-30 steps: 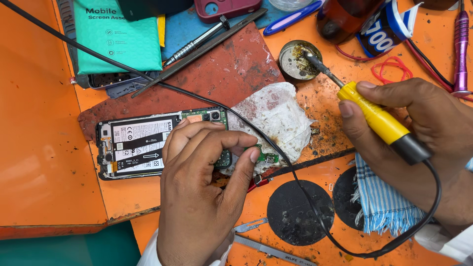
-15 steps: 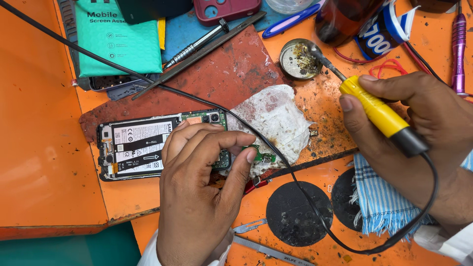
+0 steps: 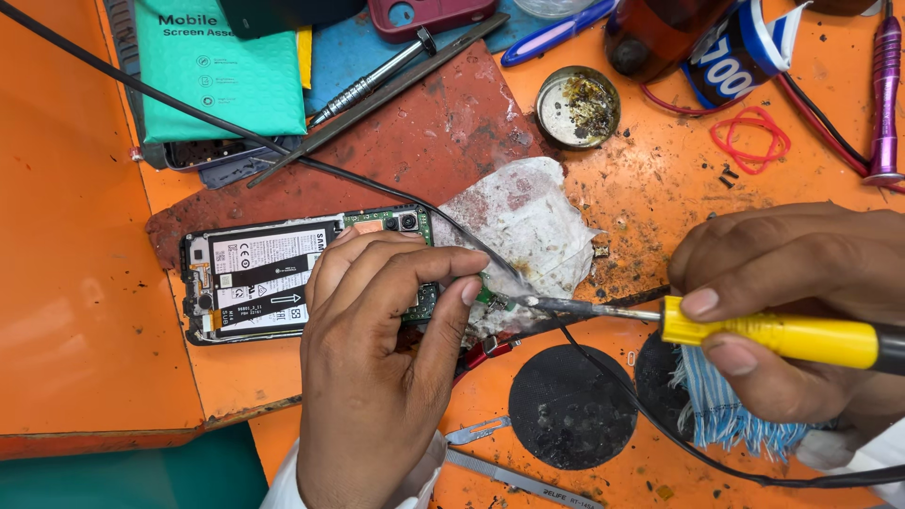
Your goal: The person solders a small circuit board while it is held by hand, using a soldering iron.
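Head cam view, the only one here. My left hand (image 3: 377,358) is pressed down on the opened phone (image 3: 283,278), back cover off, battery and board showing. The fingers (image 3: 415,269) are curled over the phone's right end, with the index fingertip pinning a small green circuit board (image 3: 490,297) just past the phone's edge. So that hand is clamping rather than wrapped around anything.

My right hand (image 3: 792,302) is closed around the yellow-handled soldering iron (image 3: 773,335), thumb on top, other fingers underneath. The iron lies nearly level and its metal tip (image 3: 528,302) sits right at the little board, just beside my left index fingertip. I can't tell whether it actually touches the board.

Just beyond my left fingertips is a stained white tissue (image 3: 523,221) on a worn red mat (image 3: 415,132). The iron's black cord (image 3: 236,137) runs diagonally across the mat and passes under my left fingers. Further beyond the tip sits a small round flux tin (image 3: 577,106). Below the iron, between my hands, there's a black round pad (image 3: 566,405), and a blue striped cloth (image 3: 726,415) lies under my right hand.
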